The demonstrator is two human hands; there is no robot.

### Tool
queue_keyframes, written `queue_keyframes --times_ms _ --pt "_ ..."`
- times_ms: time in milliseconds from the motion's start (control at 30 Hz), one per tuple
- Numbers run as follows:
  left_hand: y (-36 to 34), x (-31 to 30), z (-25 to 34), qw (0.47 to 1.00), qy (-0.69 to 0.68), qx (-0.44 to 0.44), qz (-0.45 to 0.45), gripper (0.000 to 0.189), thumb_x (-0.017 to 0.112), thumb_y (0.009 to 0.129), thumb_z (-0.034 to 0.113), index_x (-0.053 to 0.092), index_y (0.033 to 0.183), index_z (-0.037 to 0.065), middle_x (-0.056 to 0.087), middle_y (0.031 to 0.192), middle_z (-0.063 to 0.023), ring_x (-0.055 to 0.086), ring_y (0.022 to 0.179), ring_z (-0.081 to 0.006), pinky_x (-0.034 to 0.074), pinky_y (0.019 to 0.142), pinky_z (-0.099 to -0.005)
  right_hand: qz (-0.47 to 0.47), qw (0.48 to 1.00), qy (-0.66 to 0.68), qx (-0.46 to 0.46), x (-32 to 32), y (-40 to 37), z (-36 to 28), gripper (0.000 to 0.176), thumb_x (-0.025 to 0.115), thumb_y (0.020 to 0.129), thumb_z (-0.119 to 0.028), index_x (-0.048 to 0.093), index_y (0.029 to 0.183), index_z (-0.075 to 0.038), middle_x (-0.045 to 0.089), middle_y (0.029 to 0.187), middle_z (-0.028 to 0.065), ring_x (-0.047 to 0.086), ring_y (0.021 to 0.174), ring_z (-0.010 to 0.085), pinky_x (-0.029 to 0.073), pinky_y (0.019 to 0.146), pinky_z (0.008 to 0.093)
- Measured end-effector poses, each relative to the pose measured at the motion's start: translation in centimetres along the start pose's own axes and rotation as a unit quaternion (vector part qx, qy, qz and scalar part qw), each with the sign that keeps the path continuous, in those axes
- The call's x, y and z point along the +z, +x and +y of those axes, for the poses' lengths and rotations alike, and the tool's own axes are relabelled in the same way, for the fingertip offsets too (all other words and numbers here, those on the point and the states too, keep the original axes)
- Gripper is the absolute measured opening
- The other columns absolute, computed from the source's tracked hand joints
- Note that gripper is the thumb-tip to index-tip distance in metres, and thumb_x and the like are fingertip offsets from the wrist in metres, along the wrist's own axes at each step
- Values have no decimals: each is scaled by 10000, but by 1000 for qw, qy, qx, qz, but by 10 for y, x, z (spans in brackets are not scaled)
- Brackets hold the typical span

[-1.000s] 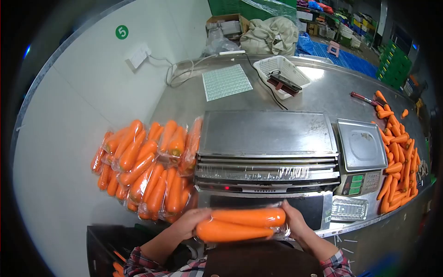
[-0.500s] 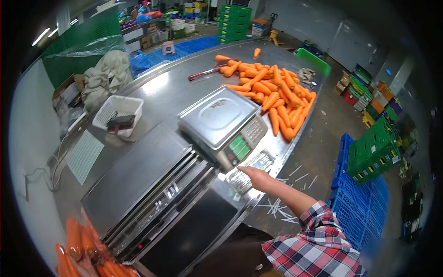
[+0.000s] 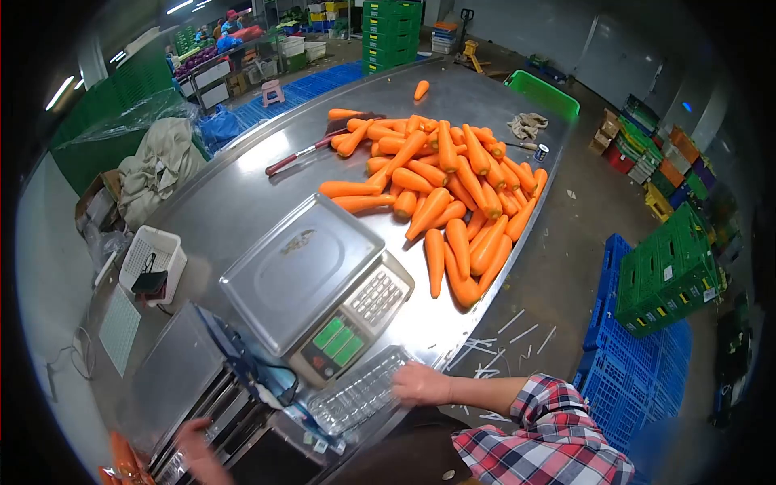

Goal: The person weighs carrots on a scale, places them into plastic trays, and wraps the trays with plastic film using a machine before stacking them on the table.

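Observation:
My right hand (image 3: 420, 384) has its fingers closed on the right end of a clear plastic tray (image 3: 360, 394), which lies at the table's near edge. Just beyond the tray stands a weighing scale (image 3: 303, 263) with a bare metal plate and green display. Blurred by motion, my left hand (image 3: 200, 454) is over the dark-and-metal wrapping machine (image 3: 182, 380), fingers stretched out and nothing seen in them. Bagged carrots (image 3: 123, 459) show at the lower left, partly cut off.
A heap of loose carrots (image 3: 444, 174) covers the table behind the scale, beside a red-handled tool (image 3: 295, 156). A white basket (image 3: 153, 259) stands left. Gloves (image 3: 527, 125) lie far right. Green crates (image 3: 667, 271) sit on a blue pallet (image 3: 626, 372) right of the table.
The view has shifted toward the carrot heap. My left hand has moved from the bagged carrots to over the wrapping machine. My right hand now grips the tray's end.

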State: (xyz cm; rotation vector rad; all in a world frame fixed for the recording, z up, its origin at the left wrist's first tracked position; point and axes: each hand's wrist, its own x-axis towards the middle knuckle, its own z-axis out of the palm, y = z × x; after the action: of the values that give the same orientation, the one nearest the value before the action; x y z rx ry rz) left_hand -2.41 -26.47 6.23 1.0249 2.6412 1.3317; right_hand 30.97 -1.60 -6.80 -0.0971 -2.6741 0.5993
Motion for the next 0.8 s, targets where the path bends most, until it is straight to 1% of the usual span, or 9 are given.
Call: queue_keyframes --times_ms 67,133,233,333,400,533,633,733,800 --pt "-23 77 66 958 -67 122 -251 290 633 790 130 609 1064 40 579 1087 -100 576 954 -212 448 827 -346 31 998 39 -46 -13 12 11 263 683 707 -243 464 676 -100 438 704 50 494 687 226 380 627 341" --pt "-25 115 147 833 145 386 -369 297 665 727 61 627 1022 63 603 1107 -115 596 989 -254 466 834 -376 51 995 43 -79 -37 25 29 311 705 722 -282 458 658 -103 433 687 45 487 669 224 379 617 338" --pt "-3 157 113 868 65 298 -392 257 691 712 74 635 962 60 637 1045 -102 595 989 -286 432 909 -426 46 995 33 -87 -79 45 68 301 711 741 -318 511 707 -95 495 741 47 510 707 230 405 655 345" --pt "34 175 128 908 114 348 -201 203 655 739 45 643 940 70 639 1047 -80 571 1017 -282 372 956 -482 173 977 122 -17 -119 58 131 280 714 752 -220 588 942 -58 588 933 87 554 856 283 439 773 378" --pt "53 200 128 931 121 303 -161 205 642 752 39 645 953 71 628 1080 -75 542 1057 -289 344 981 -486 175 974 -52 132 -136 59 187 316 669 718 -75 587 1023 -57 601 1003 105 557 956 298 435 826 390" --pt "84 251 105 951 93 252 -152 213 618 777 34 644 985 75 619 1107 -72 506 1108 -309 324 995 -512 22 933 -333 136 -139 55 277 353 593 742 -81 583 1095 -66 552 1162 140 473 1175 299 311 1029 439" --pt "92 262 90 930 153 259 -213 295 666 757 142 629 1044 85 567 1199 -95 460 1183 -330 277 1034 -514 -106 921 -337 165 -132 58 306 348 597 744 -114 571 1090 -75 573 1081 120 489 1128 305 321 1003 449" --pt "95 259 94 932 158 243 -219 457 712 718 253 589 1120 74 511 1273 -126 418 1235 -333 238 1055 -520 -110 934 -265 212 -153 73 304 368 648 714 -143 555 1064 -76 582 998 108 503 1062 304 347 955 459" --pt "98 252 101 938 138 243 -205 571 730 698 310 546 1176 57 479 1307 -148 401 1254 -335 230 1062 -519 94 956 -160 226 -173 89 275 409 735 680 -143 536 1029 -66 581 954 108 542 897 312 431 826 430"
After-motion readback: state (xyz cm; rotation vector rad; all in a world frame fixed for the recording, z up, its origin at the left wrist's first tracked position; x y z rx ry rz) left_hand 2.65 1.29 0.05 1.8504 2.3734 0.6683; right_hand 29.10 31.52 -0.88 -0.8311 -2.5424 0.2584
